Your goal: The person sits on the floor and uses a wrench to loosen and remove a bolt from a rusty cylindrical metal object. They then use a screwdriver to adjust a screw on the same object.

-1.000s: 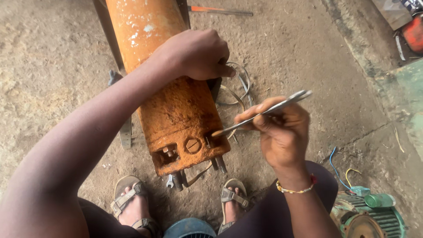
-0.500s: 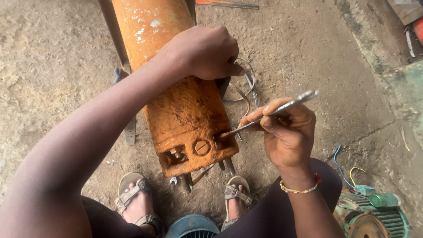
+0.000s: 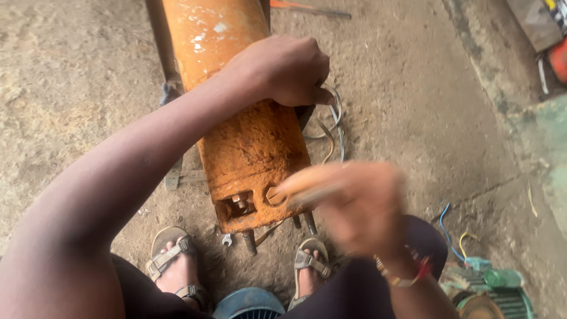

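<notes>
Rusty orange metal cylinder, long and corroded, lies on the dirt floor, its near end just above the person's feet, far end running out the top of the head view. Near end face has a recessed pocket with a bolt and nut, a round fitting beside it, threaded studs poking out below

Left hand rests on top of the cylinder at its right edge, fingers curled together, gripping over the side; thin grey wires loop on the floor just beside it

Right hand is motion-blurred at the cylinder's near end, right next to the round fitting; cannot tell finger state or what it holds. Beaded bracelet on that wrist

Feet in brown strap sandals either side of the studs, small spanner on the ground between them. Green motor part with blue and yellow wires at lower right. Blue round ribbed housing at bottom centre
</notes>
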{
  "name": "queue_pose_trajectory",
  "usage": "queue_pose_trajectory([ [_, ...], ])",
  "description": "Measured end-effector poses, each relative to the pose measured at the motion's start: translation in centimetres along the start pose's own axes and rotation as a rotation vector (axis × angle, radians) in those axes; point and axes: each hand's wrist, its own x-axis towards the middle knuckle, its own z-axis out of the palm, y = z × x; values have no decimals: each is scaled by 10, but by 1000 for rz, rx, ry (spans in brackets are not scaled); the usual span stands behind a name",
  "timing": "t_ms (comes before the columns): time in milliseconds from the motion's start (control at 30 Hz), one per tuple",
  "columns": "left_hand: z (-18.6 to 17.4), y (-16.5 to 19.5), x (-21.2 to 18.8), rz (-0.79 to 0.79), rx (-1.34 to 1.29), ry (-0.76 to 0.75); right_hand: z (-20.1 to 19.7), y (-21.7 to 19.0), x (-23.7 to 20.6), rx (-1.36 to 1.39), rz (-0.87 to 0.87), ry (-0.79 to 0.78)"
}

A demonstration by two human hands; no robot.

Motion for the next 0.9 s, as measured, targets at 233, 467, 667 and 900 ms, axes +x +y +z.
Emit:
queue_pose_trajectory([
  [233, -3, 2, -1, -34, 15, -18, -16, 3, -8, 131, 6, 150],
  [467, 0, 2, 1, -56, 18, -20, -22, 60, -43, 795, 119, 383],
  [667, 1, 2, 0, -17, 26, 6, -18, 80, -49, 948, 220, 407],
  [900, -1, 3, -1, -22, 40, 5, -4, 92, -50, 1016, 238, 369],
])
